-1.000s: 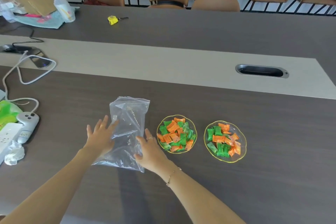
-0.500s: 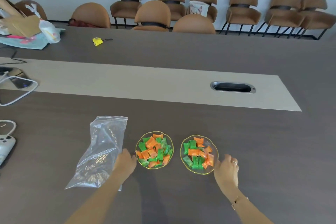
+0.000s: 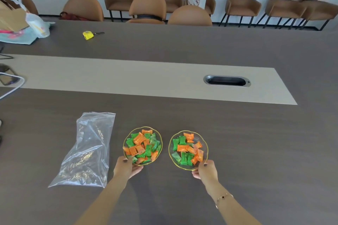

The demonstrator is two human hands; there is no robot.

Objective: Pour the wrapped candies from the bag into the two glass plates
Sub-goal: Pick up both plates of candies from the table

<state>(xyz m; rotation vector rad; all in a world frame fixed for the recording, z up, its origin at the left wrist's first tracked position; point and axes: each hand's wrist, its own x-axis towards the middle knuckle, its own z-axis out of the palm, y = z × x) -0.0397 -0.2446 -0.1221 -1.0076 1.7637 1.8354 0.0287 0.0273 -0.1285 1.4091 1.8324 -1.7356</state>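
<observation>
With the bag (image 3: 86,151) lying empty on the tabletop (image 3: 256,151) at left, pouring looks done: left hand (image 3: 126,167) & right hand (image 3: 206,170) each pinch a candy-filled glass plate's near rim (left plate (image 3: 159,138), right plate (image 3: 205,145)), prob. next just steadying/shifting them w/o spilling.

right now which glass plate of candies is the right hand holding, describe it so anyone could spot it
On the dark brown table, past the empty clear plastic bag, sit two gold-rimmed glass plates. The right hand grips the right plate, farthest from the bag, more sparsely filled.
</observation>
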